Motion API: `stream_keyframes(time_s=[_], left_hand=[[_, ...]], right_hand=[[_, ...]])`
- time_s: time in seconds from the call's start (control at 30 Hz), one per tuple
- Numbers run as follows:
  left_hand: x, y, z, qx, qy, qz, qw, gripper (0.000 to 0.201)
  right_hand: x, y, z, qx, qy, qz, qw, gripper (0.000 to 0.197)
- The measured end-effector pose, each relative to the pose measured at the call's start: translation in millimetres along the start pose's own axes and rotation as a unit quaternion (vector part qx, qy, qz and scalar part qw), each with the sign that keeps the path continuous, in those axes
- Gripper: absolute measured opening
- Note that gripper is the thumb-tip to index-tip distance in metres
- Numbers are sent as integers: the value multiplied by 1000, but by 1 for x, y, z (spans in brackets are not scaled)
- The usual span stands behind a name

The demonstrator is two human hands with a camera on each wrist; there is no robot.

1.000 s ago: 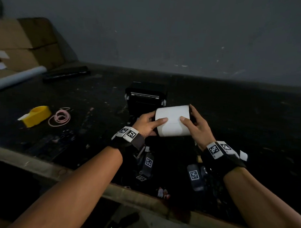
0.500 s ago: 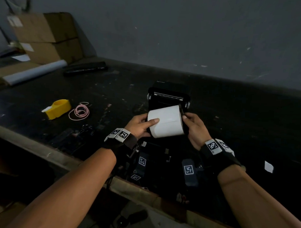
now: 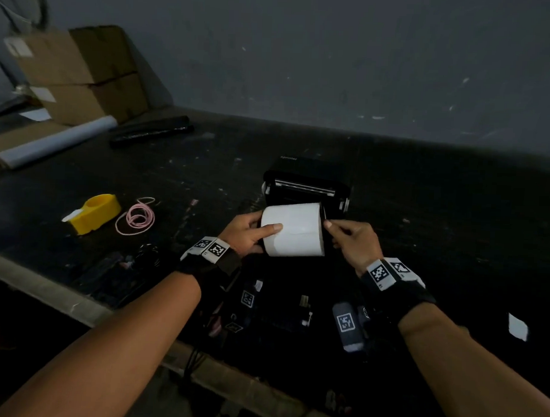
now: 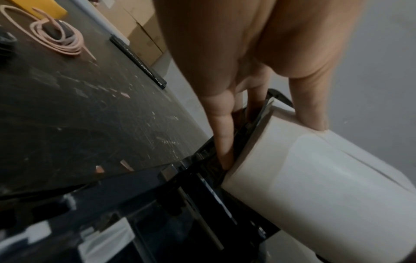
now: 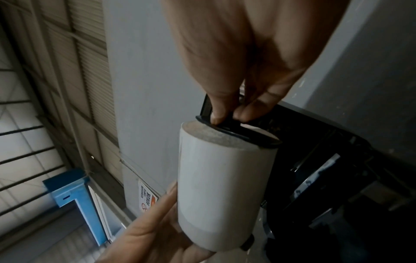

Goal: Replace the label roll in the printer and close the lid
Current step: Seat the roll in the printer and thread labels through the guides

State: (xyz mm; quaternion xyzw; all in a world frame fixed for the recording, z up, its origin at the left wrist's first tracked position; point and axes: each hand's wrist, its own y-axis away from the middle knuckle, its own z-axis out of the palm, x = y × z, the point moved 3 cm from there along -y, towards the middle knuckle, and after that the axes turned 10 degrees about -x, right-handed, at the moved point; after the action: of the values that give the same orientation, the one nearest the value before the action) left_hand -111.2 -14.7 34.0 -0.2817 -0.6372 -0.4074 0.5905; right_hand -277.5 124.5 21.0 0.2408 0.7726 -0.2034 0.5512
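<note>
The left hand cups the left end of the white cylindrical paper label roll, thumb lying across its front, other fingers tucked behind betw. roll and printer frame. So that grip is closed round the roll. The roll sits mid-counter, just in front of the black plastic label printer, whose lid stands open behind it. Its long axis runs left-right, parallel to the printer's open bay. At the roll's right end the right hand pinches a thin black plastic holder flange that presses on the roll's end face; grip narrow, fingertips on the flange. Both hands are abt equally near. Judgement: roll must go down and slightly back into the bay, axis kept level, so both ends seat together.
</note>
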Motion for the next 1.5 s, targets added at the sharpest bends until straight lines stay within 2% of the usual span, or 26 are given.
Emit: stream_keyframes(time_s=[0.07, 0.1, 0.17, 0.23, 0.3, 0.37, 0.57, 0.67, 0.8, 1.0, 1.33, 1.5], left_hand=[[-3, -7, 0, -2, -13, 6, 1000, 36], [-5, -10, -1, -6, -25, 6, 1000, 38], [-10, -15, -1, -20, -57, 9, 998, 41], [-12, -20, -2, -35, -83, 23, 996, 45], [-13, -26, -3, -48, -106, 38, 992, 50], [-17, -31, -5, -65, -127, 47, 989, 53], [-29, -35, -24, -127, -174, 50, 975, 56], [-35, -37, -31, -147, -206, 53, 966, 69], [-46, -42, -37, -144, -233, 55, 960, 86], [-52, -45, -38, -121, -267, 64, 954, 72], [-60, -47, -28, -105, -312, 62, 942, 71], [-57, -44, -24, -99, -334, 60, 935, 71]], right_hand=[[7, -8, 1, -18, -56, 19, 998, 8], [13, -12, 1, -24, -76, 30, 996, 12], [26, -14, 0, -37, -79, 48, 995, 17], [29, -13, -1, -54, -79, 57, 994, 8], [32, -12, -3, -57, -73, 65, 994, 19], [33, -8, -3, -51, -42, 66, 996, 25], [29, 5, 14, -46, 95, 77, 991, 20], [28, 9, 20, -25, 147, 82, 985, 18], [24, 11, 27, -19, 188, 96, 977, 18], [23, 5, 30, -27, 261, 105, 959, 17], [39, 3, 27, -19, 271, 96, 958, 25], [40, 2, 26, -41, 292, 75, 953, 18]])
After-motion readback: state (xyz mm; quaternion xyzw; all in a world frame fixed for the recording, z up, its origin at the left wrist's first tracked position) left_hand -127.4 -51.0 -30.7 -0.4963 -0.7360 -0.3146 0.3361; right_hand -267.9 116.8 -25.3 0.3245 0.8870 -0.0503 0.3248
